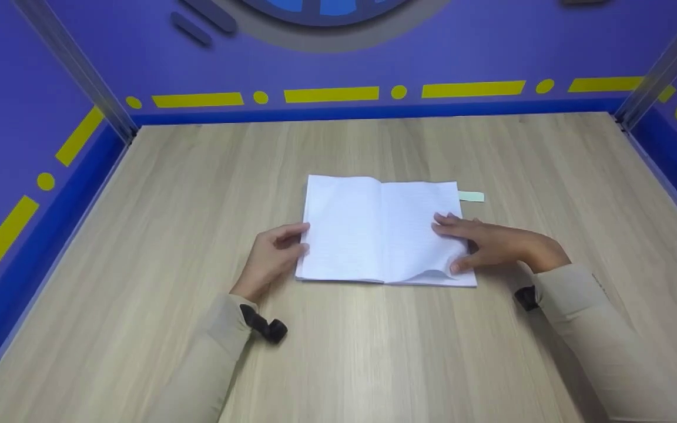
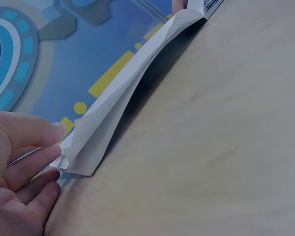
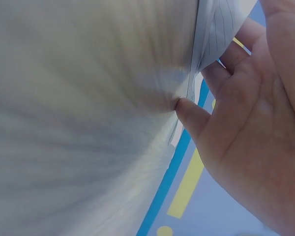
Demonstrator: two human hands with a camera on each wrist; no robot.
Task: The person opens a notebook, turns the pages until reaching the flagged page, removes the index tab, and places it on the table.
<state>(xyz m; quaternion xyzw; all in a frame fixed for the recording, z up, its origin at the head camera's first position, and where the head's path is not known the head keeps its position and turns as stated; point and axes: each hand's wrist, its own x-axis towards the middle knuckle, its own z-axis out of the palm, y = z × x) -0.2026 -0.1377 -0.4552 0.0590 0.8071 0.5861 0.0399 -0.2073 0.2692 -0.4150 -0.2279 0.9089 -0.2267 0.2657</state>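
Observation:
An open notebook (image 1: pixel 347 229) with lined white pages lies on the wooden table, its spine pointing away from me. At its left edge, my left hand (image 1: pixel 271 255) holds the page edges between thumb and fingers. My right hand (image 1: pixel 491 244) rests over the right edge, fingers spread on the right page (image 1: pixel 409 229) and thumb near the lower corner. That page's lower edge bulges upward beside the thumb. In the left wrist view, loose sheets (image 2: pixel 103 123) lift apart near the left fingers. The right fingertips are partly hidden behind a curled page (image 3: pixel 221 34) in the right wrist view.
A pale green tab (image 1: pixel 471 197) sticks out from the notebook's upper right edge. The wooden table (image 1: pixel 197 176) is bordered by blue-purple panels (image 1: pixel 338 70) with yellow markings at the back and both sides. Black wrist devices (image 1: pixel 265 326) sit at both cuffs.

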